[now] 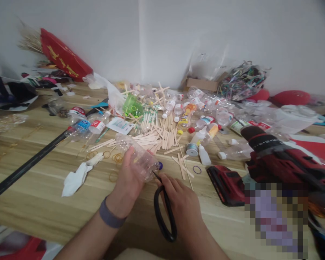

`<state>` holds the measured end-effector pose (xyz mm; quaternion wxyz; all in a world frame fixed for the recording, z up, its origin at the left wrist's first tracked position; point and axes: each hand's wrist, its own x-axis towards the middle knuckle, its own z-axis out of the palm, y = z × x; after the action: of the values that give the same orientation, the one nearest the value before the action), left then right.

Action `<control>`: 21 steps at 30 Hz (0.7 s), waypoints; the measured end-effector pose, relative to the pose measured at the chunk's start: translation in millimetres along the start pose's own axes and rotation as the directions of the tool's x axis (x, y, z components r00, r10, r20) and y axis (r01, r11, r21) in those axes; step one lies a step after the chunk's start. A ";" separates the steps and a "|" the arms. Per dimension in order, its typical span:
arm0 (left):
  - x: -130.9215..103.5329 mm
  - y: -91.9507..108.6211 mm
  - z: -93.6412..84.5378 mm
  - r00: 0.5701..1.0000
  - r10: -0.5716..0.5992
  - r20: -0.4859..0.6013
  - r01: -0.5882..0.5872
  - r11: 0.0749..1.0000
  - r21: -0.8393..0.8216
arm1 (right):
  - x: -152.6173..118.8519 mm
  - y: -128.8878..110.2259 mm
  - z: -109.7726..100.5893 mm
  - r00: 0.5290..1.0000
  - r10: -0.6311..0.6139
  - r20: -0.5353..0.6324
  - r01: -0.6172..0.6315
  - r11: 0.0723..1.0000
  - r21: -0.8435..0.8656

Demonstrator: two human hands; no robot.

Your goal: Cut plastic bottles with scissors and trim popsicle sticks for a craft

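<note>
Left hand [128, 180]: gripping clear bottle [146, 162] between thumb and fingers | right hand [182, 198]: gripping black scissors [170, 216], blade at bottle's end

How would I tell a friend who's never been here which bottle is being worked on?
At the wooden table, find the left hand with a dark band on its wrist. It holds a clear bottle, with black-handled scissors in the right hand at its near end. Unlike the other bottles lying beyond, this one is gripped in a hand.
</note>
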<state>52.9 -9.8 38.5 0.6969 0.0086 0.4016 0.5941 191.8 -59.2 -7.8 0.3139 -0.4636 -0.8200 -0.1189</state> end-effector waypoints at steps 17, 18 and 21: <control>0.4 -2.9 -2.2 0.999 -0.004 0.045 0.005 1.000 -0.026 | -2.3 3.4 -2.4 0.998 0.019 0.052 -0.021 0.999 0.035; -0.1 -2.7 -1.7 0.999 -0.001 0.043 0.002 1.000 -0.020 | -2.4 4.1 -2.9 0.998 0.007 0.056 -0.009 0.999 0.038; -2.2 -2.7 0.0 0.999 0.021 0.028 -0.021 1.000 -0.001 | -3.9 5.6 -3.5 0.998 -0.004 0.070 0.001 0.999 0.045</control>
<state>55.2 -12.4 38.3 0.6963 0.0209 0.3913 0.6013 199.4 -60.6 -8.1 0.2949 -0.4594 -0.8336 -0.0845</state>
